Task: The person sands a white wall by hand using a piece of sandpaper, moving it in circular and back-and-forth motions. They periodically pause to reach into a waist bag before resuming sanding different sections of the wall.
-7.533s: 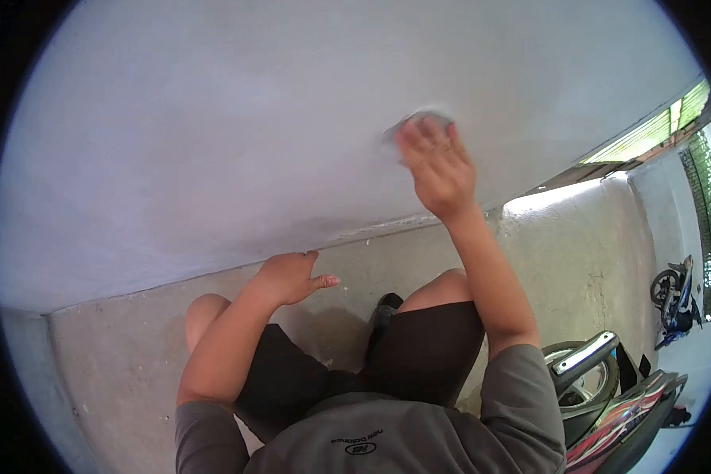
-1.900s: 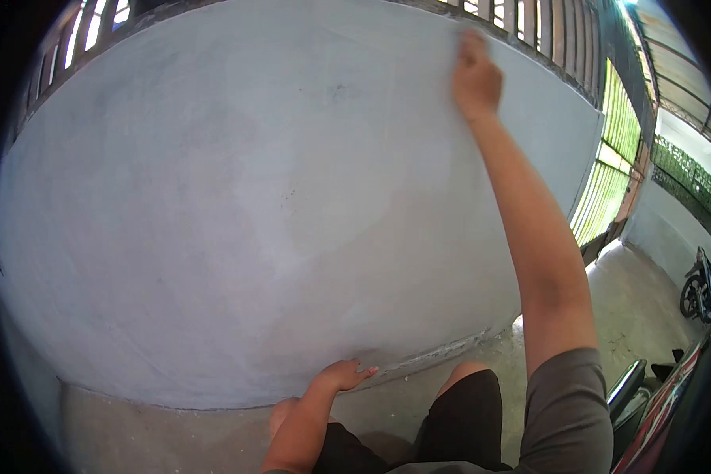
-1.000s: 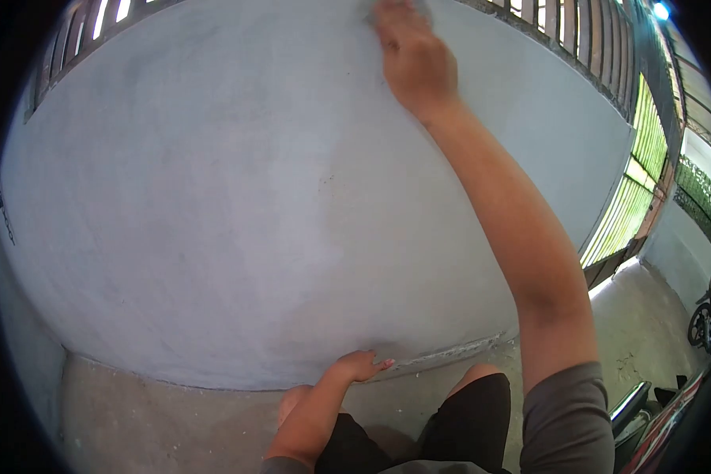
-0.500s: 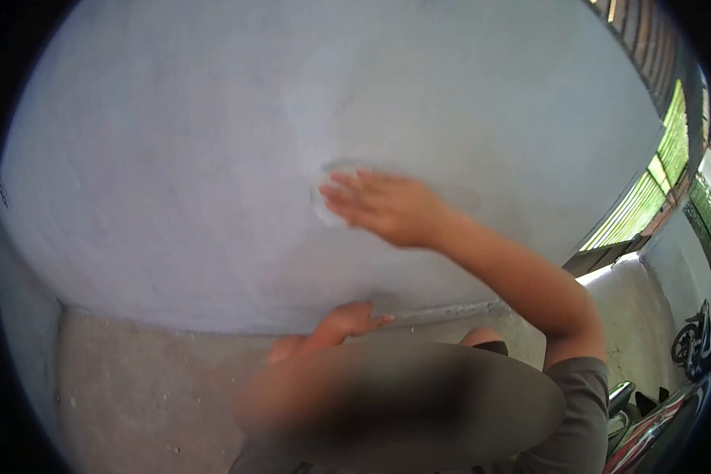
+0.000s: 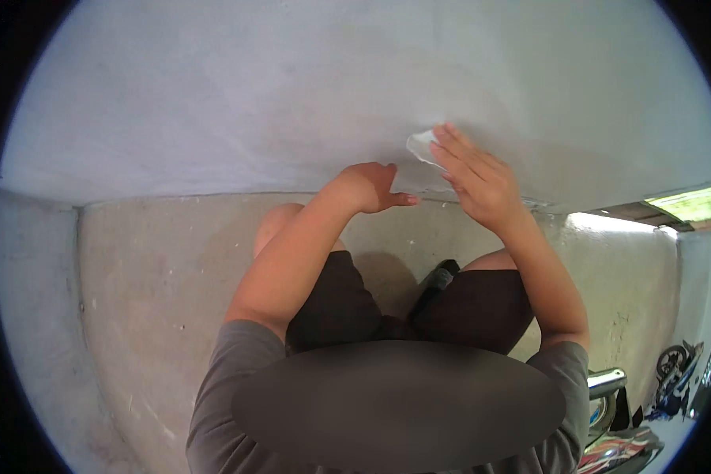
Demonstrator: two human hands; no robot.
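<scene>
While a pale, crumpled pad (image 5: 420, 145) of what looks like sandpaper or cloth lies flat against the lower part of the grey wall (image 5: 292, 87), the right hand (image 5: 475, 180) presses it there with fingers (image 5: 457, 152) stretched out straight and slightly spread, not curled around it; only the pad's upper left edge shows past the fingertips, so how much of it sits under the palm cannot be told. It rests just above the seam where the wall meets the concrete floor (image 5: 158, 268).

Just beside it, to the left, the left hand (image 5: 369, 186) is braced at the base of the wall, near that seam. Its fingers are loosely bent, one fingertip poking out toward the right hand, and it grips nothing; the two hands are close but not touching.

Both bare forearms run down to grey sleeves (image 5: 229, 355), and the person crouches close to the wall in dark shorts (image 5: 340, 300), knees apart. A dark shoe (image 5: 437, 283) shows between the knees on the floor. Shadow from the body falls on the concrete under the arms.

Off at the lower right edge, part of a motorbike (image 5: 608, 411) stands close behind the person, and a second bike (image 5: 671, 371) is parked well apart, further along a pale side wall (image 5: 648, 284)
</scene>
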